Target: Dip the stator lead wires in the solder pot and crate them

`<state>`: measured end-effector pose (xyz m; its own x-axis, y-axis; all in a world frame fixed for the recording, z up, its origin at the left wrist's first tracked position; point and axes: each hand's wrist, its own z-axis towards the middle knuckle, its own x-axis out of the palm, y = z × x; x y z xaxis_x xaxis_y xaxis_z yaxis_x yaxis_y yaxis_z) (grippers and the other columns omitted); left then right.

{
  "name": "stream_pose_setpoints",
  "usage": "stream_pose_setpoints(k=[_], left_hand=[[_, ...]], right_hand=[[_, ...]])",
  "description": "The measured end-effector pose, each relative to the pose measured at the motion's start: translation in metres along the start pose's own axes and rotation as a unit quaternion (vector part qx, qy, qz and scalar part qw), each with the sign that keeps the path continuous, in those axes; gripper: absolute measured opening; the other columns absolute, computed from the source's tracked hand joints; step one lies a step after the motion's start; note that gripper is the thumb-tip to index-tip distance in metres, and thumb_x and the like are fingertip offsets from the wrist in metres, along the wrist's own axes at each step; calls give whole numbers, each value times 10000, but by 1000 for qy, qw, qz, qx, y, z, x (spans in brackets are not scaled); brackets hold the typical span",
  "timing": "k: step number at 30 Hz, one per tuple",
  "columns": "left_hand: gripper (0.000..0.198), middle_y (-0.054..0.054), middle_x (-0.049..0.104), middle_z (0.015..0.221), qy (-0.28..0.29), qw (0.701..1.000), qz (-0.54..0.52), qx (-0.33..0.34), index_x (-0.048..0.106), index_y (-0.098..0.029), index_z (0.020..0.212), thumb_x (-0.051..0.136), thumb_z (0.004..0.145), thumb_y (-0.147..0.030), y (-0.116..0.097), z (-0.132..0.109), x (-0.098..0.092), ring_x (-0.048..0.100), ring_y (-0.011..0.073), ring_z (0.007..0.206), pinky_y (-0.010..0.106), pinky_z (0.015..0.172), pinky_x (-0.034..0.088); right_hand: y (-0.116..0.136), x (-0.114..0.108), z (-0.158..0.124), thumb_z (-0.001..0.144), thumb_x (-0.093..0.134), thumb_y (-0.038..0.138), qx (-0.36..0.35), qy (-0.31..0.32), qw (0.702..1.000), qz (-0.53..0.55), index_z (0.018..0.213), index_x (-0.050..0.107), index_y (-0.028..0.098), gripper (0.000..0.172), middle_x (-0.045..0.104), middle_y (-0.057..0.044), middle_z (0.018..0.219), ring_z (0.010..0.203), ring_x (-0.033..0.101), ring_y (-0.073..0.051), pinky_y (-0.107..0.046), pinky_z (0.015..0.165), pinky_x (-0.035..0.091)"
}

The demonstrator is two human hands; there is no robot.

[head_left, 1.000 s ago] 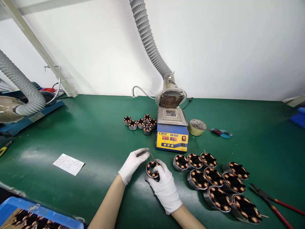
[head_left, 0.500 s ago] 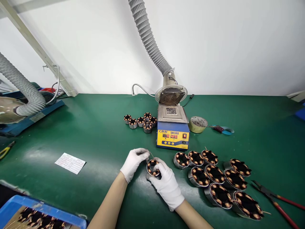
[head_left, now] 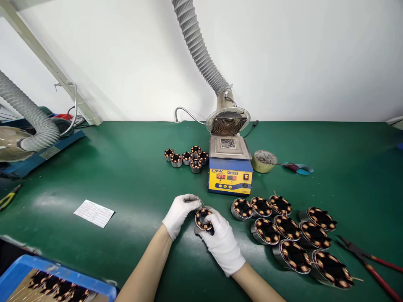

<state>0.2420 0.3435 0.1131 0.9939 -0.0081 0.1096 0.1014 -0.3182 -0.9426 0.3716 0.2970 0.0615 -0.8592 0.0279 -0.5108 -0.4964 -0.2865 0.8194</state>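
Both my hands wear white gloves over the green bench top (head_left: 132, 176). My right hand (head_left: 222, 243) is closed round a small round stator (head_left: 203, 219) with copper windings and holds it just above the bench. My left hand (head_left: 181, 213) is closed in a pinch on a thin wire lead (head_left: 198, 201) at the stator's upper left edge. Directly behind the hands stands a blue and yellow solder pot (head_left: 229, 170).
Several larger stators (head_left: 288, 239) lie in a cluster at the right, several small ones (head_left: 187, 158) left of the solder pot. Red-handled pliers (head_left: 368, 260) lie far right. A fume hose (head_left: 201, 54) hangs over the pot. A paper slip (head_left: 93, 213) and a blue tray (head_left: 53, 281) are at the left.
My left hand has drawn in toward the stator, and its fingers have closed on the wire lead. My right hand keeps hold of the stator. The view has shifted slightly.
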Motion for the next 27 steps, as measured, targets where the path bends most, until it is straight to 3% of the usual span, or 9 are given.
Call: stream_pose_setpoints(k=[8, 14, 20, 24, 27], left_hand=[[166, -26, 579, 555, -28, 999, 1, 30, 581, -164, 552, 718, 482, -226, 1, -3, 7, 524, 124, 562, 247, 580, 423], [255, 23, 672, 775, -65, 995, -15, 71, 635, -178, 765, 699, 571, -330, -2, -1, 4, 597, 181, 816, 280, 781, 445], [163, 38, 669, 624, -34, 999, -8, 27, 666, -137, 619, 735, 481, -188, 9, -1, 15, 597, 168, 610, 278, 610, 472], [213, 15, 642, 585, -58, 997, -41, 37, 624, -145, 612, 749, 476, -251, 11, -2, 14, 592, 153, 569, 276, 596, 475], [294, 14, 643, 617, -79, 993, -67, 62, 599, -152, 687, 741, 526, -354, 8, -1, 5, 621, 166, 629, 295, 677, 485]], right_hand=[[-1, -1, -1, 674, 611, 203, -5, 13, 1000, -8, 708, 483, 239, 137, 594, -98, 1066, 934, 575, -256, -391, 798, 460], [-2, 0, -2, 672, 630, 205, 8, 21, 1000, -17, 712, 497, 235, 142, 580, -107, 1109, 962, 573, -271, -397, 805, 460], [3, -1, 0, 671, 639, 206, 5, 23, 1000, -15, 677, 483, 237, 159, 590, -99, 1095, 954, 572, -268, -401, 806, 455], [6, -2, 0, 667, 649, 185, -7, 24, 999, -39, 694, 503, 237, 158, 597, -96, 1094, 968, 568, -272, -401, 811, 455], [6, -1, -1, 659, 653, 163, -10, 21, 998, -61, 705, 514, 230, 161, 604, -103, 1076, 947, 582, -270, -385, 790, 469]])
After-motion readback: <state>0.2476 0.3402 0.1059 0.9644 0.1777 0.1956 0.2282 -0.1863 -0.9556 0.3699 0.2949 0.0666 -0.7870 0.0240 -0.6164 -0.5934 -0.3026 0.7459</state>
